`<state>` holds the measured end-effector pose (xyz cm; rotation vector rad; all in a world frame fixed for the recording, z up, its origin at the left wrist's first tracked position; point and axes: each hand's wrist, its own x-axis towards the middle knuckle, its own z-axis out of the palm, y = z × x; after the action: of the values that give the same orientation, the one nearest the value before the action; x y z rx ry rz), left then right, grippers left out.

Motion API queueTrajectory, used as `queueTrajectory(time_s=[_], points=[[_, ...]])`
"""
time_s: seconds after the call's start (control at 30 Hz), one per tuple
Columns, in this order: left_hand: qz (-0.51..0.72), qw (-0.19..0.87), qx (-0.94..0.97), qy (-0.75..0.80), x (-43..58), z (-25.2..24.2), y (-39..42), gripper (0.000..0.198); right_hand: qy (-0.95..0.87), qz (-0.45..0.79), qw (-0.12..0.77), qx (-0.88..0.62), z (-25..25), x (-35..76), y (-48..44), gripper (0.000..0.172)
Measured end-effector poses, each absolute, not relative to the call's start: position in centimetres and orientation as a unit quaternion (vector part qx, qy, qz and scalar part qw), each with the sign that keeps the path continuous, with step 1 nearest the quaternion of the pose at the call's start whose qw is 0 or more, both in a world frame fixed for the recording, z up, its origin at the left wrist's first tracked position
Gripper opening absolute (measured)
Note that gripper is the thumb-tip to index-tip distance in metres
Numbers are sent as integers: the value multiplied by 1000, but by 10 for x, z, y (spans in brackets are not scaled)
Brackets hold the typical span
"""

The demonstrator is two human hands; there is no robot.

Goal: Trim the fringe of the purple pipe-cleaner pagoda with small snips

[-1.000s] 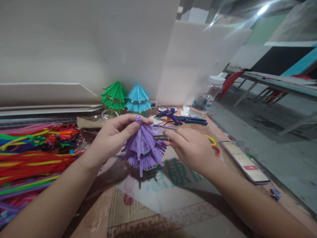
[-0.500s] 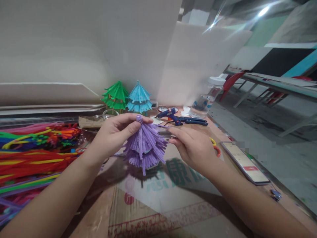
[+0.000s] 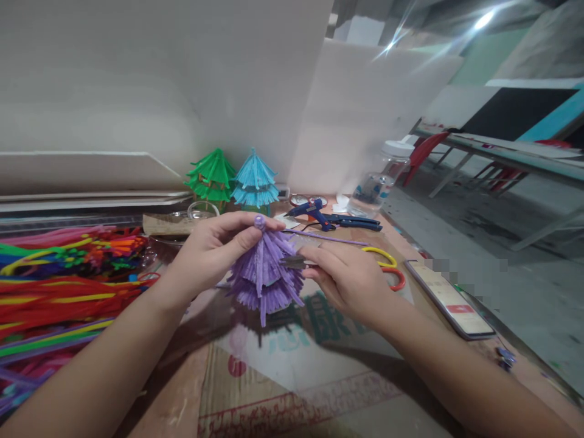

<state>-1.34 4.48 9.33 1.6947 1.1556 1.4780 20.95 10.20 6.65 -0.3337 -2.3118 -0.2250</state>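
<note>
Purple model mid-frame, long axis near vertical, nub up. Left hand is nearer: thumb and fingers pinched on its top. Right hand, right of it, is closed on a grey tool pointing left, tip overlapping the model's right edge. Can't tell if they touch. Purple strip lies behind, toward frame right.

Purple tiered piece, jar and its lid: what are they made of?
Purple tiered piece: probably chenille stems, matte; its strips look fuzzy.
Jar: clear, glossy plastic or glass, can't tell which; it is see-through, with highlights.
Lid: likely plastic, smooth; it looks evenly white and opaque.
</note>
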Motion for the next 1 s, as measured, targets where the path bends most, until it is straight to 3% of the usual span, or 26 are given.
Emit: queueTrajectory(time_s=[0.37,1.0], points=[[564,275,634,452,-8,93,46,32,-899,-121,391,-154,63,216,103,39],[556,294,603,491,-6,99,48,14,-887,-133,383,-219,60,229,110,28]])
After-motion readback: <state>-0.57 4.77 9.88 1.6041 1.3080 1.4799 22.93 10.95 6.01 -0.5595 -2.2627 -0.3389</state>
